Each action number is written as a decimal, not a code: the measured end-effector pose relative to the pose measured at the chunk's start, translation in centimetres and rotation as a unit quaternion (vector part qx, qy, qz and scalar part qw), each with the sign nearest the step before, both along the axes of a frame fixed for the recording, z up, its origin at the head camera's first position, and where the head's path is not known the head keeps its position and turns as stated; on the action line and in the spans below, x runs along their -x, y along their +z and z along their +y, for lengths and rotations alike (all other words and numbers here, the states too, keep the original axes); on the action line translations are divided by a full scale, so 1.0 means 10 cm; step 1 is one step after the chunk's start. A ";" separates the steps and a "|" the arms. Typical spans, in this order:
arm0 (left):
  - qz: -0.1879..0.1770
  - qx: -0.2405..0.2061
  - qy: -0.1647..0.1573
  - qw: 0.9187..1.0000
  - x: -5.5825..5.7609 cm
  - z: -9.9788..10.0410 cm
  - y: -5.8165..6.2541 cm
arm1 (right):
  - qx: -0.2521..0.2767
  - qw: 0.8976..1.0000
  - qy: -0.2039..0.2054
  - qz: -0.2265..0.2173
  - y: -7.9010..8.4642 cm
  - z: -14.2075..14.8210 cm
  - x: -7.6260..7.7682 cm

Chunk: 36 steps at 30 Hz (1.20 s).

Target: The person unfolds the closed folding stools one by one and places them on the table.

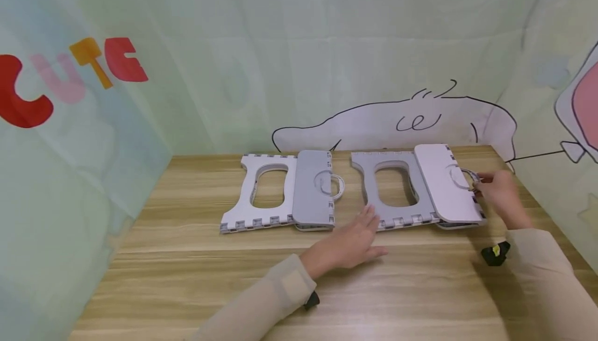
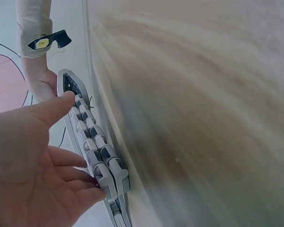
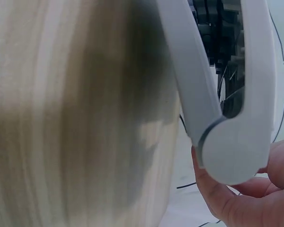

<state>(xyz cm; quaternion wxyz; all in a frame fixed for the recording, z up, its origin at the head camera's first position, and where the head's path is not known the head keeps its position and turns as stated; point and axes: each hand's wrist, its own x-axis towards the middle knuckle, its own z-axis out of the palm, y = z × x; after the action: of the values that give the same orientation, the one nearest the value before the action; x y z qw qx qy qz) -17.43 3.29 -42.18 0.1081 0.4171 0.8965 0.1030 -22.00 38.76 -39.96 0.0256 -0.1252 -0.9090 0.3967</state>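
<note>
Two folded step stools lie flat, side by side, in the head view. The right-hand folding stool (image 1: pixel 436 185) has a white top and a grey leg frame with an oval opening. My right hand (image 1: pixel 502 198) pinches its right edge beside the curved carrying handle. In the right wrist view, thumb and fingers (image 3: pixel 213 194) sit either side of a rounded white end. My left hand (image 1: pixel 352 240) touches the near edge of the grey frame with fairly straight fingers. Ribbed hinge joints (image 2: pixel 92 137) run beside that hand in the left wrist view.
The other folding stool (image 1: pixel 310 190), grey-topped with a white leg frame, lies to the left, its handle (image 1: pixel 342 188) pointing right. Both stools lie toward the back of the wood-grain table (image 1: pixel 196 278). A printed cloth backdrop (image 1: pixel 280 60) rises behind and at the sides.
</note>
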 end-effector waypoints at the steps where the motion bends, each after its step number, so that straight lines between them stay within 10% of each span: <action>1: -0.005 0.000 0.002 1.000 -0.01 0.01 0.00 | -0.001 1.000 -0.001 0.001 0.01 0.01 -0.01; 36: -0.010 -0.024 -0.008 1.000 -0.02 0.01 0.00 | 0.007 0.999 -0.033 -0.014 0.50 -0.05 -0.05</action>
<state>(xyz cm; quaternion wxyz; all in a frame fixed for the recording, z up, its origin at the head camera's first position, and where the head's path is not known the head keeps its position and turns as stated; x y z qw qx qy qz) -17.27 3.36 -42.13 0.1076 0.4260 0.8891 0.1281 -21.51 38.29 -34.99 0.0255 -0.1611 -0.9019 0.4000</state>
